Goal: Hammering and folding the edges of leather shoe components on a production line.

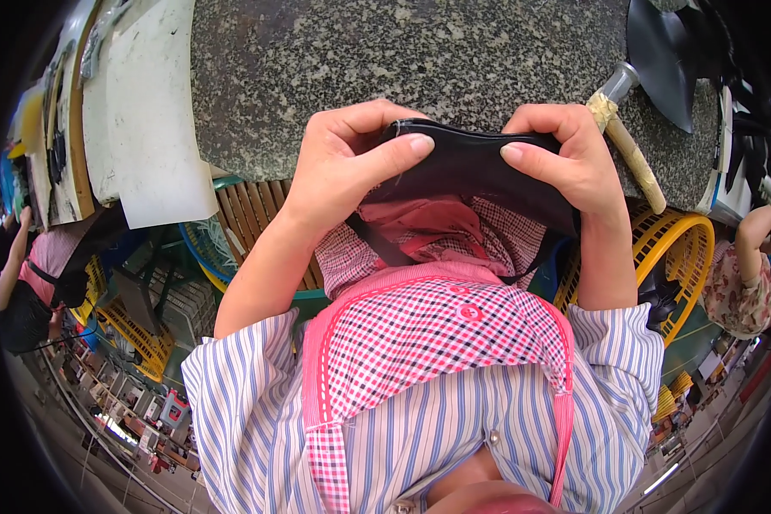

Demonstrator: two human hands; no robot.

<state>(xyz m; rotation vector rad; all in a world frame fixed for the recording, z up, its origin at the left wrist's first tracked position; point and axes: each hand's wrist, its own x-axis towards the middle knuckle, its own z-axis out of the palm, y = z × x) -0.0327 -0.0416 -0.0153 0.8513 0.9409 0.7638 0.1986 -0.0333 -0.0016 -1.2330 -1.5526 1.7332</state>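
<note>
In the head view, the fingers (398,156) of both hands grasp a black flexible piece (480,176), the left hand (334,158) and right hand (578,163) each pinching its upper edge with the thumb on the near face. The piece is held up between them, over the lap, at the near edge of the tabletop (385,60). Work on it looks under way: the piece is in hand, its edge seemingly layered, but how much remains cannot be told. The tabletop is speckled grey stone; a hammer (632,158) lies at its right, near a black curved sheet (664,64), and a white sheet (150,111) at its left. Beyond stand a yellow basket (701,265) and, at either side, other people (51,257).
</note>
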